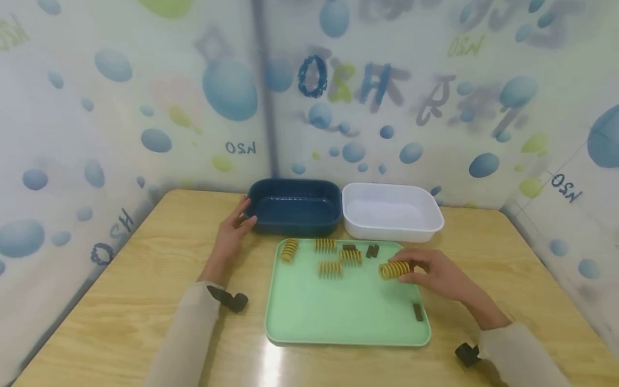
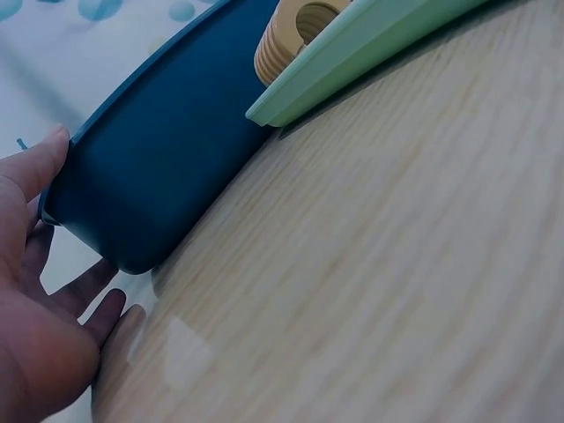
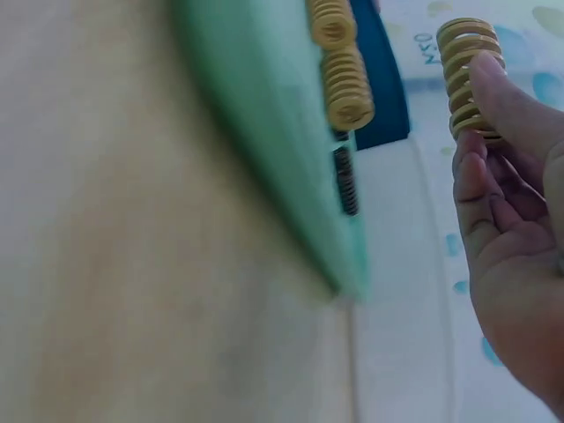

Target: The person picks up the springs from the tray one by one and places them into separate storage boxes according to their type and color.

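Note:
In the head view my right hand [image 1: 437,271] pinches a yellow coil spring [image 1: 394,270] between thumb and fingers, above the right part of a green tray [image 1: 338,317]. The right wrist view shows this yellow spring [image 3: 467,75] tilted near upright. My left hand [image 1: 232,231] touches the left end of a dark blue bin [image 1: 297,228], fingers spread. Close up, the left thumb lies at the bin's rim. Several more yellow springs [image 1: 330,269] lie on the tray, along with several small dark springs [image 1: 418,312], one at the right edge.
A white bin [image 1: 393,234] stands right of the blue one, behind the tray. All of it is on a wooden table [image 1: 145,322] against a patterned wall covering [image 1: 309,134]. A dark strapped device [image 1: 227,298] sits on the left wrist, another [image 1: 467,355] on the right.

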### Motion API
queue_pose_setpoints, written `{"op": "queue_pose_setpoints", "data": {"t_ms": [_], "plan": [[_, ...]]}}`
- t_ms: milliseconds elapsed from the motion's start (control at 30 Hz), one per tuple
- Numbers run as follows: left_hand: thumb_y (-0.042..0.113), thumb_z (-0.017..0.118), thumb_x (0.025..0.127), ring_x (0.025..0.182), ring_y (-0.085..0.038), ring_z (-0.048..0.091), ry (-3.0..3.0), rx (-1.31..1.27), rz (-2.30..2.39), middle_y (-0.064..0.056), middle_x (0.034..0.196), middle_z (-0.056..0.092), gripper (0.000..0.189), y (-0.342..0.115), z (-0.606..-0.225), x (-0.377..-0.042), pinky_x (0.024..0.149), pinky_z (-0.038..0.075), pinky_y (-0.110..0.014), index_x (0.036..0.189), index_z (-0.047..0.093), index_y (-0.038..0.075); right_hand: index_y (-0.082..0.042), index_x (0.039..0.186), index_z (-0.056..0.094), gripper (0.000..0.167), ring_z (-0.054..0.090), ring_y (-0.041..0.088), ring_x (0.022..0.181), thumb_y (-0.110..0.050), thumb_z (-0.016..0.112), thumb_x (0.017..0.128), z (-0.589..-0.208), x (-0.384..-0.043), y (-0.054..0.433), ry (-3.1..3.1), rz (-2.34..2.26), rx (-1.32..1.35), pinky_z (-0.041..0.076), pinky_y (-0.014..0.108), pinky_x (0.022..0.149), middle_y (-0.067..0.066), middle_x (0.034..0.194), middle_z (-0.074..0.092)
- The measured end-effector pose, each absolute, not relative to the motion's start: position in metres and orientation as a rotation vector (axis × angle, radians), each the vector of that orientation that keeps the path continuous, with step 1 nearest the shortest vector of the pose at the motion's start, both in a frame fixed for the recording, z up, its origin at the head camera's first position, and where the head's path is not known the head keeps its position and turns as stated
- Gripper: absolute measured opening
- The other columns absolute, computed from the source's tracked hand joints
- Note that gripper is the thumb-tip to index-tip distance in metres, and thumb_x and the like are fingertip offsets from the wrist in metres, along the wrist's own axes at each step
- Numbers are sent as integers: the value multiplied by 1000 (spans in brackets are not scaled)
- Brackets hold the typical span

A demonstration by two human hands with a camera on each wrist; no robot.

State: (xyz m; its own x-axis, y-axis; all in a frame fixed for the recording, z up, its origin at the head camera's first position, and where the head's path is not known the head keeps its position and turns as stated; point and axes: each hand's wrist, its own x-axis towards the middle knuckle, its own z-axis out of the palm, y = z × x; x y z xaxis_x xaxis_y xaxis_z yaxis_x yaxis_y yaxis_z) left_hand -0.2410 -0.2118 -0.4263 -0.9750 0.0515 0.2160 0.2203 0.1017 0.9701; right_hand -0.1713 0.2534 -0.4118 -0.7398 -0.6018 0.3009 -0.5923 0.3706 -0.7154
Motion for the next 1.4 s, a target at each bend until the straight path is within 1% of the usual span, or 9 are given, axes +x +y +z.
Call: {"op": "queue_pose_setpoints", "data": {"t_ms": [200,400,500,700,900,1067,1200,1300,1400], "plan": [[6,57,96,137,-37,27,-2249,-285,-1977,-2,158,14,56,-213,-430,-242,107,32,-43,147,33,0,-10,114,65,32,53,15,84,-3,72,84,-383,-183,235,2675,-1301,-1018,49,26,72,0,100,63],[12,59,96,138,-34,28,-2223,-315,-1953,3,158,16,56,-217,-443,-253,106,34,-38,147,36,8,-4,113,65,29,54,16,83,-3,71,85,-351,-180,217,2723,-1312,-935,49,26,73,5,101,63],[14,60,96,138,-34,27,-2214,-335,-1935,1,158,16,57,-219,-451,-259,106,34,-38,147,37,10,-2,114,66,29,55,18,84,-4,71,85,-346,-184,209,2728,-1333,-925,50,26,74,6,102,64],[13,59,96,138,-36,27,-2213,-322,-1953,-3,158,15,57,-219,-450,-258,106,34,-39,147,36,8,0,114,67,30,56,23,80,-3,71,85,-349,-202,193,2730,-1405,-978,50,26,71,9,100,66],[10,59,96,137,-38,26,-2219,-296,-2004,-5,158,16,57,-215,-433,-244,107,31,-45,147,35,3,-10,116,68,32,58,19,79,-15,73,85,-370,-230,187,2727,-1419,-970,51,27,71,1,102,67],[8,59,95,137,-38,27,-2206,-297,-2013,-5,158,17,56,-214,-430,-243,107,33,-41,146,36,2,-13,118,68,35,57,19,79,-24,74,85,-372,-240,181,2753,-1398,-941,50,28,70,-1,102,67],[8,60,95,137,-37,27,-2201,-288,-2020,-3,158,18,57,-215,-431,-243,106,35,-37,146,36,3,-12,118,68,36,56,20,77,-25,74,85,-368,-246,172,2758,-1402,-923,49,28,66,1,100,66],[8,59,95,137,-37,28,-2204,-284,-2031,-2,158,17,57,-215,-430,-243,104,37,-31,147,35,3,-13,118,68,37,56,20,78,-26,75,84,-366,-250,165,2735,-1434,-880,48,29,66,0,99,66],[7,59,95,137,-37,28,-2202,-286,-2040,-5,158,16,57,-215,-430,-244,103,37,-30,147,35,3,-13,119,68,38,57,21,80,-28,74,85,-364,-255,159,2700,-1474,-843,49,30,68,0,101,66]]}}
